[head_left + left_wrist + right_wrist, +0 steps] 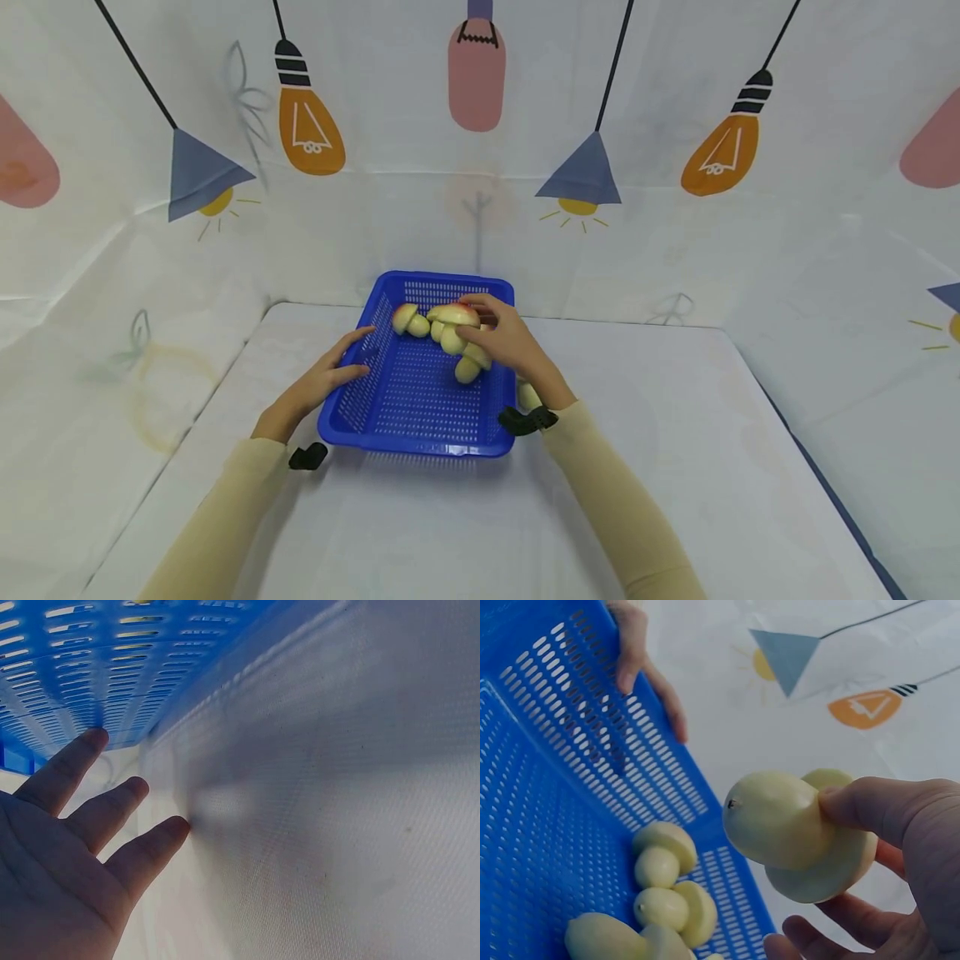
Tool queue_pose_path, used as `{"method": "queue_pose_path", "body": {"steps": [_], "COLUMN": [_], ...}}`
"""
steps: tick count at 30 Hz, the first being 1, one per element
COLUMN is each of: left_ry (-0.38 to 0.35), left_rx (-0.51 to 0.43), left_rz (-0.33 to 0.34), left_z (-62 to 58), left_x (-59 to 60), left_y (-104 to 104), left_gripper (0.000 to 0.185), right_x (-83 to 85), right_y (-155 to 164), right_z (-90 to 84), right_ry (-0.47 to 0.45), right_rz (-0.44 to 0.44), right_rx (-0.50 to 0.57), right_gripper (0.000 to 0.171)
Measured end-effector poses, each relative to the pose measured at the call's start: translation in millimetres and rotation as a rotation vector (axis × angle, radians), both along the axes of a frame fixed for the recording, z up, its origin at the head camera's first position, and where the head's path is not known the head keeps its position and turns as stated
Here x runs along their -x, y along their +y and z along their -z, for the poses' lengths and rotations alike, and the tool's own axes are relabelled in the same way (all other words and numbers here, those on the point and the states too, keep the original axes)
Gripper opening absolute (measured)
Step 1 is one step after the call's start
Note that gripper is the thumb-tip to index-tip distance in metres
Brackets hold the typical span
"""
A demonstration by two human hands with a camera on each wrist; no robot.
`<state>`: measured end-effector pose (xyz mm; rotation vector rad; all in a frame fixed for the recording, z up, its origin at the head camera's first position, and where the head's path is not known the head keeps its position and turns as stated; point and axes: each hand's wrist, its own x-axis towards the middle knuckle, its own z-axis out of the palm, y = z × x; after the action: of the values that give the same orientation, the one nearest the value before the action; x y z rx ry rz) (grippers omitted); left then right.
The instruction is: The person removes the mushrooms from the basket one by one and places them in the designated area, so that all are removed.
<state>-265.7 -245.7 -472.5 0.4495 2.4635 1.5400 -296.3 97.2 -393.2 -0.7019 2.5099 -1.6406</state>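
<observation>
My right hand (498, 333) holds a toy mushroom (780, 821) above the basket, pinching it with the thumb on one side and fingers on the other. It has a pale yellow stem and a cap tinged red on top. Below, several similar mushrooms (664, 907) lie inside the blue plastic basket (420, 446), towards its far and right sides. At the basket's left rim is my left hand (318, 383), its fingers spread and fairly straight. In the left wrist view, one fingertip reaches the slotted wall, and the other visible fingers stand apart from it.
A pale yellow piece (528, 395) lies on the white table (622, 400) just right of the basket, partly hidden by the right wrist and its black strap (527, 420). A white sheet (397, 217) printed with lamps rises behind the table.
</observation>
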Motion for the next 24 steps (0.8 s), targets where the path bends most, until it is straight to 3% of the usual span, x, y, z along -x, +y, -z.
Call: {"method": "queue_pose_path", "body": {"steps": [11,24], "left_ry": [-0.005,-0.005], "left_rx": [0.008,0.008], "left_rz": [-0.013,-0.010], "left_z": [0.5,0.8], "left_x": [0.4,1.0], "left_y": [0,0], "left_gripper": [0.074,0.074], "right_x": [-11.2,-10.9], "right_y": [21,35], "right_z": [-5.5,-0.8], "right_ry": [-0.003,-0.003], "right_rz": [0.017,0.050], "right_rx": [0.050,0.109], "right_gripper": [0.048,0.048]}}
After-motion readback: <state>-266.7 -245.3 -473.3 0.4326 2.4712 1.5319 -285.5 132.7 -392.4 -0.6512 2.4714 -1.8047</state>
